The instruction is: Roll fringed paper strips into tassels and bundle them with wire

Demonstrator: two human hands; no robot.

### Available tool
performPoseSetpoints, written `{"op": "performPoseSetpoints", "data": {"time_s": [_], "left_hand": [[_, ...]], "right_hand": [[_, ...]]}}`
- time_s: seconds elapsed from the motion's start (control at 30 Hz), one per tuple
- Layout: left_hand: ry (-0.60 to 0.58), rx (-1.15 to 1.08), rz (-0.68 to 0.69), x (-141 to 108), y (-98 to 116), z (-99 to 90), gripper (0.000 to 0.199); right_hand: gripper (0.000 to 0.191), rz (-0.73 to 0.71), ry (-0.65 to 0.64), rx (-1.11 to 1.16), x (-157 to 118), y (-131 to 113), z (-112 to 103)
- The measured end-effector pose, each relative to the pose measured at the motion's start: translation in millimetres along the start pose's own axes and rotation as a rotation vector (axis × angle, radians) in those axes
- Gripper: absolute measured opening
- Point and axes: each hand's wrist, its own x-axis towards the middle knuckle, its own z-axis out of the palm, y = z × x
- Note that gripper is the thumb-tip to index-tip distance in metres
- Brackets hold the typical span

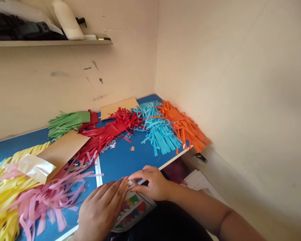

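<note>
Near the table's front edge, my right hand (152, 182) has thumb and fingers curled around a small whitish piece (130, 183). My left hand (100, 209) lies beside it, fingers straight and together, the fingertips touching that same piece; its palm side is hidden. Under both hands is a sheet with colourful printed pictures (132, 211), partly covered by the left hand.
Fringed paper bundles lie across the blue table (120, 160): yellow (2, 197), pink (47, 201), green (67, 124), red (110, 130), light blue (160, 130), orange (185, 127). Brown card (65, 150) is at left. A shelf (50, 43) holds a white bottle (67, 20).
</note>
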Motion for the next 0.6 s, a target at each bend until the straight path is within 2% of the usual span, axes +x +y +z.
{"op": "performPoseSetpoints", "data": {"time_s": [0.13,0.27,0.43,0.6], "left_hand": [[0.067,0.034,0.011,9.4,4.2,-7.8,0.027],[0.093,0.002,0.017,18.8,3.0,-14.3,0.03],[0.07,-0.053,0.046,31.0,-5.4,-23.4,0.035],[0.101,-0.078,0.031,40.0,-5.5,-29.9,0.038]], "right_hand": [[0.022,-0.025,0.041,0.03,0.6,-3.1,-0.2],[0.02,-0.013,0.024,0.05,1.6,-8.6,-3.7],[0.032,-0.019,-0.021,0.03,0.8,-13.0,-8.2],[0.033,-0.074,0.0,-0.018,1.2,-16.5,-12.5]]}}
